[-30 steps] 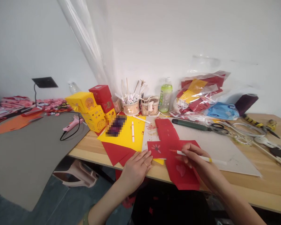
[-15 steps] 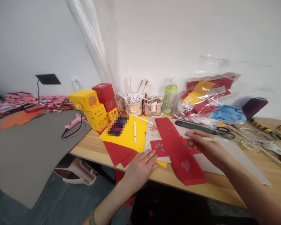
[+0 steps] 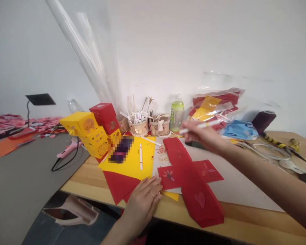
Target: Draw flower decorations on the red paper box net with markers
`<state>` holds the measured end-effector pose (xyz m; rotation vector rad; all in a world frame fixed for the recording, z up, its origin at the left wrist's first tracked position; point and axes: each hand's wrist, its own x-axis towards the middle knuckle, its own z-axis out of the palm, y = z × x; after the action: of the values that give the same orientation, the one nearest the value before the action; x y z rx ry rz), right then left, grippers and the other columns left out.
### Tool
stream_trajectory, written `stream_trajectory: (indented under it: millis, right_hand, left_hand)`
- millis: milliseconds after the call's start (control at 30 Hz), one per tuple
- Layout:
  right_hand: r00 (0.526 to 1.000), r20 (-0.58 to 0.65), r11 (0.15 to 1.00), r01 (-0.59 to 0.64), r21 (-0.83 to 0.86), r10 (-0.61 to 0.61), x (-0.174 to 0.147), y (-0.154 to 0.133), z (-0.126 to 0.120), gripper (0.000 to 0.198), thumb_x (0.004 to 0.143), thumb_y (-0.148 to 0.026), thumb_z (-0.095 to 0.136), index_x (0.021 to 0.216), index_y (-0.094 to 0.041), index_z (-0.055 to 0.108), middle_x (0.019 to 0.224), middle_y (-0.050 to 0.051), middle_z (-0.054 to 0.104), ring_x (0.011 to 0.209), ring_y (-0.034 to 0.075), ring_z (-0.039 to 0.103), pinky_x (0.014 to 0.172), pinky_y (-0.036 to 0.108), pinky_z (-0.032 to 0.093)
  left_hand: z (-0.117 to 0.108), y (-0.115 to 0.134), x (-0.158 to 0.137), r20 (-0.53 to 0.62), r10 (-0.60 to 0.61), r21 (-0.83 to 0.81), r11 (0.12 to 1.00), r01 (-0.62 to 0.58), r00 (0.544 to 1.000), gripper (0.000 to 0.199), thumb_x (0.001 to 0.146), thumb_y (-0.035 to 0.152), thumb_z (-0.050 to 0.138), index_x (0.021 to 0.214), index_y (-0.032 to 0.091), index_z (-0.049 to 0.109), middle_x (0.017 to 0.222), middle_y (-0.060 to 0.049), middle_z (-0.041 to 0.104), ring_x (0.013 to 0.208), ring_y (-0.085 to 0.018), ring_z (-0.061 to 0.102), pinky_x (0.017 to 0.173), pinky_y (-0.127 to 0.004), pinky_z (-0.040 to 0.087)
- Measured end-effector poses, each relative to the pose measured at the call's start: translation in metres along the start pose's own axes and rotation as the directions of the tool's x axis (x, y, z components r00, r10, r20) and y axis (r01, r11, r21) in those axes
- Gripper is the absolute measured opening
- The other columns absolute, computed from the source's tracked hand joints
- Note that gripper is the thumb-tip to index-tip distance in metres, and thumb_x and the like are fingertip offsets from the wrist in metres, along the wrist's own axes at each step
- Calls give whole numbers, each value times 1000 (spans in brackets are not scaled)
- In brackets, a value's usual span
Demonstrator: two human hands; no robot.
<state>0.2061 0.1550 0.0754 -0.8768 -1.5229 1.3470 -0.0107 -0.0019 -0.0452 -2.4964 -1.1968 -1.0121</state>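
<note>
In the head view, my right hand (image 3: 202, 136) is raised above the back of the red paper box cutout (image 3: 185, 173), its fingers closed round a white marker pen (image 3: 210, 123) with a yellow band. The cutout lies unfolded in a cross shape, with a flower on its left flap, a drawing on its right flap and a pink heart near the front. My left hand (image 3: 144, 200) lies flat, fingers stretched out, its fingertips at the left flap's edge. Left of the cutout, another white marker (image 3: 141, 156) rests on yellow paper (image 3: 132, 172).
Stacked yellow boxes (image 3: 93, 134) and red boxes (image 3: 104, 117) stand left. Behind are a basket of markers (image 3: 139, 127), a second basket (image 3: 160, 126) and a green bottle (image 3: 177, 114). A purple thread cone (image 3: 264, 120) and yellow-black pliers (image 3: 276, 141) lie right.
My right hand has lifted off the cutout and moved up and left with the marker, uncovering the right flap. My left hand stays by the left flap. The whole view has shifted somewhat.
</note>
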Motion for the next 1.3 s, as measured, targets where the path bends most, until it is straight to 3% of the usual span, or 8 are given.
stream_trajectory:
  millis: [67, 200, 300, 400, 667, 833, 1300]
  right_hand:
    - [996, 19, 981, -85, -177, 90, -7, 35, -1, 28, 68, -42, 70, 63, -17, 58, 58, -1, 56, 53, 11, 53, 50, 23, 42]
    - [997, -47, 969, -68, -237, 59, -11, 79, -17, 31, 72, -42, 65, 62, -19, 47, 54, -6, 45, 48, 8, 44, 50, 23, 38]
    - [1000, -5, 961, -31, -274, 31, -4, 90, -23, 30, 70, -38, 66, 62, -19, 44, 56, -6, 46, 50, 9, 45, 50, 23, 35]
    - [999, 46, 947, 17, -322, -3, 3, 95, -21, 28, 69, -31, 65, 57, -19, 43, 54, -6, 45, 51, 10, 42, 50, 23, 32]
    - [991, 130, 924, 43, -379, 7, 9, 106, -18, 23, 72, -26, 58, 58, -20, 42, 54, -6, 41, 50, 9, 35, 47, 23, 27]
    - [990, 136, 904, 37, -426, 23, 8, 105, -17, 23, 74, -27, 56, 58, -20, 41, 55, -6, 41, 50, 10, 34, 46, 23, 26]
    - [988, 150, 902, 32, -430, 36, 8, 109, -20, 22, 75, -26, 56, 60, -20, 41, 58, -4, 45, 53, 11, 39, 49, 23, 29]
  left_hand:
    - [-6, -7, 11, 7, 14, -17, 1000, -14, 1000, 24, 94, 20, 37, 105, 11, 56, 102, -10, 67, 99, -18, 62, 86, -33, 52]
    - [-3, -24, 45, 155, 75, 18, 997, -79, 985, 28, 95, 25, 36, 98, 11, 60, 91, -7, 69, 78, -16, 64, 69, -28, 56]
    - [10, -39, 74, 400, 115, 59, 987, -151, 909, 23, 93, 23, 41, 104, 13, 59, 103, -5, 67, 92, -16, 63, 78, -27, 53]
    - [25, -53, 93, 501, 128, 156, 959, -235, 856, 27, 90, 16, 45, 115, 10, 54, 120, -8, 59, 107, -18, 57, 88, -29, 49]
    - [50, -68, 96, 546, 147, 175, 943, -284, 825, 31, 88, 14, 49, 118, 11, 54, 126, -8, 55, 106, -22, 58, 85, -33, 51]
    - [53, -69, 92, 572, 143, 192, 934, -302, 807, 34, 88, 15, 49, 121, 12, 52, 130, -9, 51, 108, -21, 57, 84, -31, 51]
    - [53, -70, 91, 544, 197, 165, 928, -334, 815, 34, 87, 14, 50, 120, 7, 51, 129, -13, 51, 108, -21, 58, 86, -31, 49]
